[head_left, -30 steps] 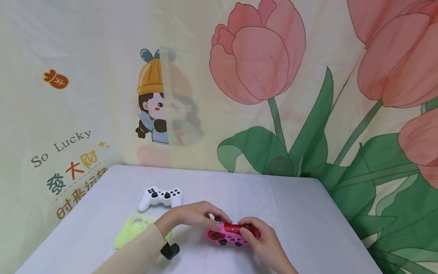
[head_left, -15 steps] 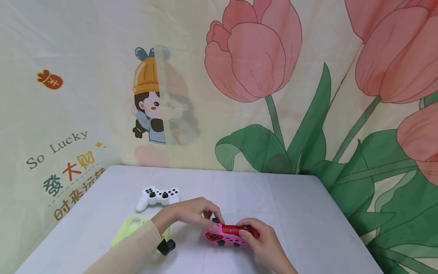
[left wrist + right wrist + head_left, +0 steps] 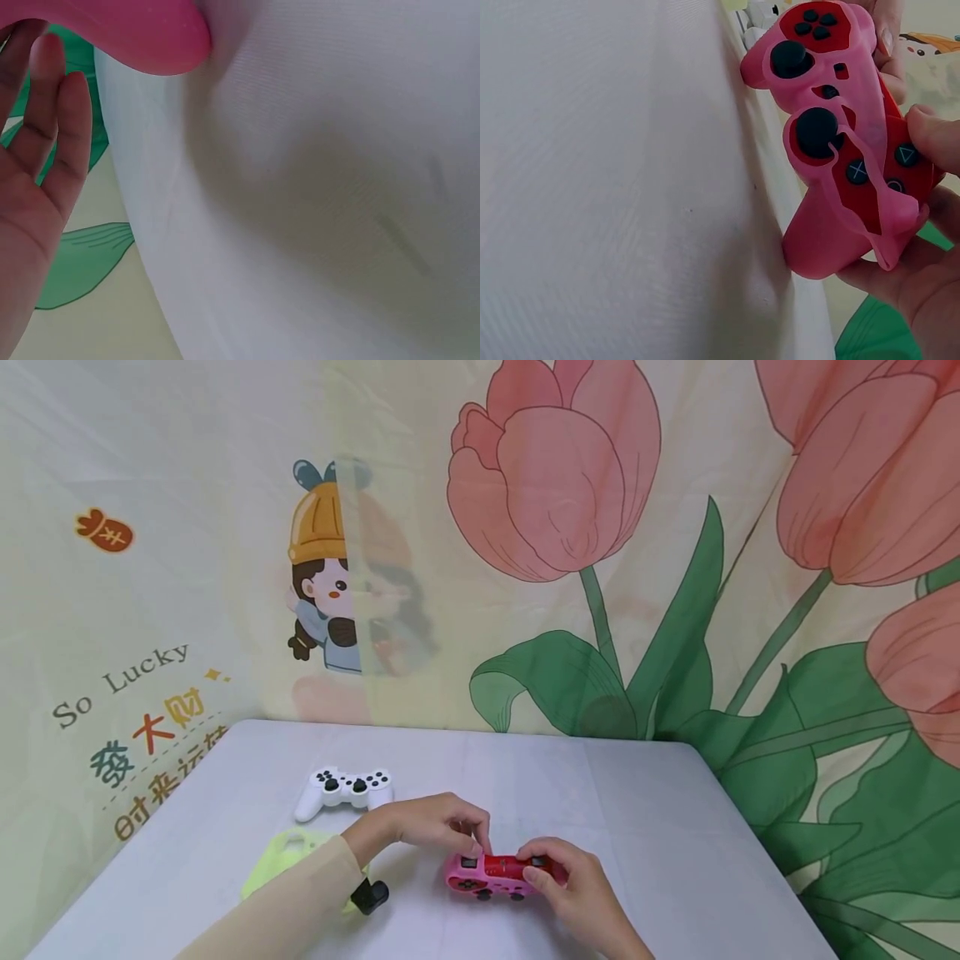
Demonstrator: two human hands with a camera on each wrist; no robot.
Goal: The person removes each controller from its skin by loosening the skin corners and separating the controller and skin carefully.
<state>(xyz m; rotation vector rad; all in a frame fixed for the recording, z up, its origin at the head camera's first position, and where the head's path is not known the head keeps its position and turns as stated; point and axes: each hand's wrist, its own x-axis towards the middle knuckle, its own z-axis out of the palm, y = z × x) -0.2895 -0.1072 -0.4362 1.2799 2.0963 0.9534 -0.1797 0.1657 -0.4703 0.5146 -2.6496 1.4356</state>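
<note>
A red game controller (image 3: 504, 866) sits partly inside a pink silicone cover (image 3: 817, 232). In the right wrist view the cover fits round the direction buttons, but at the other end it is skewed, its edge folded past the X button (image 3: 857, 172). The triangle button (image 3: 907, 154) lies outside it. My right hand (image 3: 581, 885) grips this end, thumb on the front edge and fingers underneath. My left hand (image 3: 435, 822) pinches the cover at the controller's upper left corner with thumb and fingertips. In the left wrist view its other fingers (image 3: 71, 142) are extended below the pink grip.
A white game controller (image 3: 345, 789) lies at the back left of the white table (image 3: 637, 810). In front of it is a pale green cover (image 3: 273, 856), partly hidden by the left sleeve (image 3: 292, 893). A black wrist device (image 3: 370, 896) shows beside that sleeve. A printed cloth hangs behind.
My left fingertips have shifted slightly at the upper left corner. The black shoulder button there stuck out before and now shows framed by the pink cover. The right hand keeps its grip.
</note>
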